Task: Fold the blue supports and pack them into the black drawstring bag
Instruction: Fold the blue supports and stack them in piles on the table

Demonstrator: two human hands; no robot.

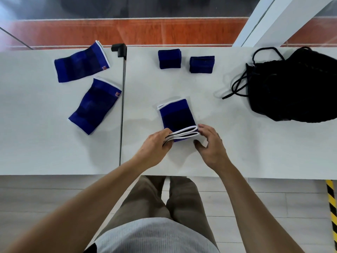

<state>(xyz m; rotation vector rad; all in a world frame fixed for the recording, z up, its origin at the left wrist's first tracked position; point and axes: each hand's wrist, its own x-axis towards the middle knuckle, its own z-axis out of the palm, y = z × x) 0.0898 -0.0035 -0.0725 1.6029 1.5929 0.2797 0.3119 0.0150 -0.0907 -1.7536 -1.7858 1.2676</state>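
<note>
A blue support with white edging (176, 116) lies in front of me on the white table (228, 143). Its near end is lifted and doubled over. My left hand (156, 145) pinches the white-edged near end from the left, and my right hand (209, 143) touches it from the right, fingers spread. Two unfolded blue supports lie on the left: one far (81, 63), one nearer (94, 105). Two folded blue supports sit at the back, one on the left (169, 58) and one on the right (201, 64). The black drawstring bag (295, 88) lies at the right, its cords (237, 86) trailing left.
A seam between two tabletops (122, 106) runs away from me, with a black clamp (119, 49) at its far end. The table's front edge is just below my hands. A yellow-black striped post (331, 207) stands on the floor at the right.
</note>
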